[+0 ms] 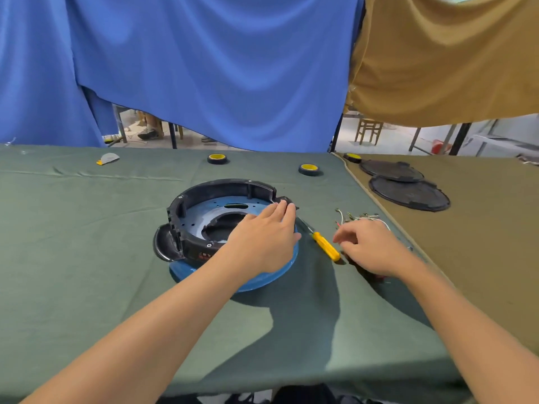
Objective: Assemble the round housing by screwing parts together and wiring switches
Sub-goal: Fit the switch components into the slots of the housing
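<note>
A person's two bare arms reach over a table with a green cloth [87, 258] on it. The round housing [204, 217] lies in the middle of the green cloth, right in front of the person. It has a black ring [221, 186] that stands on a round blue base [262, 279]. The black ring has a gap on its 3 o'clock side. A big hole shows in the floor of the housing.

The left hand [262, 237] reaches over the housing. Its fingers [284, 209] are straight and lie on the end of the black ring, at 2 o'clock on the housing. They do not wrap round anything.

The right hand [370, 246] is at 3 o'clock from the housing, apart from the left hand. Its fingers are loosely bent, and nothing shows in them. This hand looks a bit blurred.

A yellow screwdriver [325, 245] lies on the green cloth between the two hands. Its tip points at the housing. A bunch of thin wires [358, 218] lies just past the right hand, at its 12 o'clock.

Far back, one tape roll [217, 158] sits at 12 o'clock from the housing and a second tape roll [309, 169] at 1 o'clock. At 2 o'clock, two black covers [408, 193] lie on a brown cloth [481, 243]. A blue curtain [204, 68] and a brown curtain [437, 53] hang behind the table.
</note>
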Demonstrator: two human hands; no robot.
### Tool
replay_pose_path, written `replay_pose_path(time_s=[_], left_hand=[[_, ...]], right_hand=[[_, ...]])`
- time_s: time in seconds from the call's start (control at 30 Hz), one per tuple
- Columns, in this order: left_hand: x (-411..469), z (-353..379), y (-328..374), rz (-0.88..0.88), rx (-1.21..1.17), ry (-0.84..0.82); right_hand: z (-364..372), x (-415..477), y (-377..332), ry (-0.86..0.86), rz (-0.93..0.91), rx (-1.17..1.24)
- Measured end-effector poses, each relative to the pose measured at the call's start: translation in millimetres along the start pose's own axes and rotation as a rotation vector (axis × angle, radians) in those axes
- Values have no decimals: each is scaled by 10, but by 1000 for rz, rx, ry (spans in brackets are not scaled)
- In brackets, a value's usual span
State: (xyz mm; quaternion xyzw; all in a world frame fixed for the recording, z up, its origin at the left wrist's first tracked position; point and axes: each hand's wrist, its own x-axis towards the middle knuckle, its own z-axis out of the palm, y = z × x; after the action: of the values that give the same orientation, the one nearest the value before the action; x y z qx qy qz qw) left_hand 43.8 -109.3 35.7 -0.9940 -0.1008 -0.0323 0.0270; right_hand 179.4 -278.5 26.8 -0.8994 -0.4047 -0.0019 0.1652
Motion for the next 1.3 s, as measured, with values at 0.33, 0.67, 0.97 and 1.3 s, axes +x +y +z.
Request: replay_pose_path(time_s=[0.33,0.67,0.97,1.3], left_hand=[[81,-29,182,-70,-48,-33],[66,-48,164,-56,-104,-4],[-97,-166,34,67,-577,487],[-214,-195,-232,-73,-614,765]], right_hand=[[-262,-79,173,-310,-149,-153],[-254,-36,110,-65,-184,242],[-235,44,-316,-32,-154,1154],[-135,192,-784,-178,-145,1404]])
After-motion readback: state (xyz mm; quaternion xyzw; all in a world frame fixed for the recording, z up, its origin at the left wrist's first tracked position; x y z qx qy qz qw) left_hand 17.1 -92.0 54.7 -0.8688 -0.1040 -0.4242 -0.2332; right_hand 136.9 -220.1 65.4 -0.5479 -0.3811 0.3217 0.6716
